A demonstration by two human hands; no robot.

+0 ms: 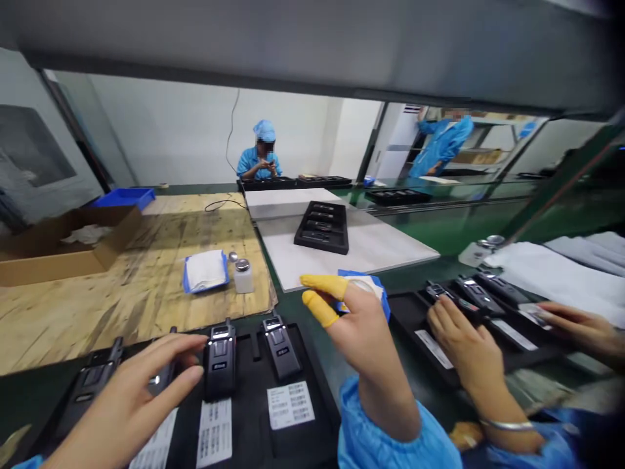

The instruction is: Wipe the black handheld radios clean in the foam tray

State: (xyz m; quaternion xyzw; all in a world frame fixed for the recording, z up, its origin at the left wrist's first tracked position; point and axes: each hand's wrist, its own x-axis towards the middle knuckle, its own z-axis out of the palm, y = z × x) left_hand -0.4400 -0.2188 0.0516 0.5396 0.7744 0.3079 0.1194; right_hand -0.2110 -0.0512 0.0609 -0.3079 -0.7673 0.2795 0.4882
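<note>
My left hand reaches over a black tray with its thumb and forefinger apart, holding nothing that I can see. Its fingertips are close to the left edge of a black two-way radio; contact is unclear. Another radio lies to its right, above a white barcode label sheet. Further radios at the left are partly covered by my left hand. Raised beyond the tray's right side is my right hand, yellow finger cots on thumb and forefinger, which are parted with nothing visible between them.
A co-worker's hands work over a second tray of radios at the right. A blue packet of white wipes and a white dispenser bottle stand on the wooden board. Ahead lies another tray; a shelf hangs overhead.
</note>
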